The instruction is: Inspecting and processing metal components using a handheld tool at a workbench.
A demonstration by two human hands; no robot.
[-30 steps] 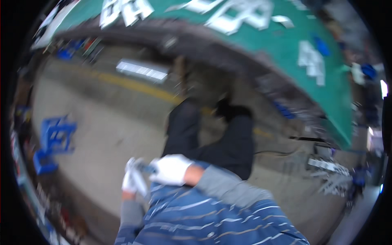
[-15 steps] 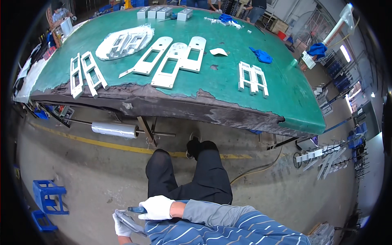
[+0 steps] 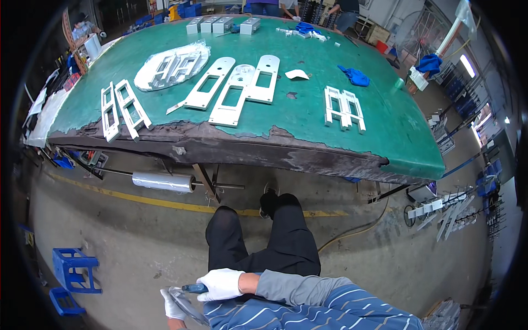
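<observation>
My right hand [image 3: 223,284], in a white glove, is closed around a hand tool with a dark blue handle [image 3: 194,287]. The tool's thin end points left toward a grey metal frame piece [image 3: 187,306]; I cannot tell its exact kind or whether it touches the metal. My left hand [image 3: 174,310], also gloved in white, grips that frame piece at its left edge. Both hands are low in the picture, beside my lap, and the lower part of the piece is cut off from sight by my striped shirt.
Ahead stands a green-topped table [image 3: 308,118] with a torn front edge. On it lie slotted silver plates [image 3: 228,104], narrow metal frames [image 3: 344,107], metal blocks [image 3: 250,26] and a blue cloth [image 3: 355,76]. Below hangs a plastic film roll [image 3: 162,181]. Blue stools [image 3: 74,269] stand at left.
The whole view has shifted slightly, so the table and hands appear a little lower and farther right. Both hands keep their hold on the tool and the frame piece.
</observation>
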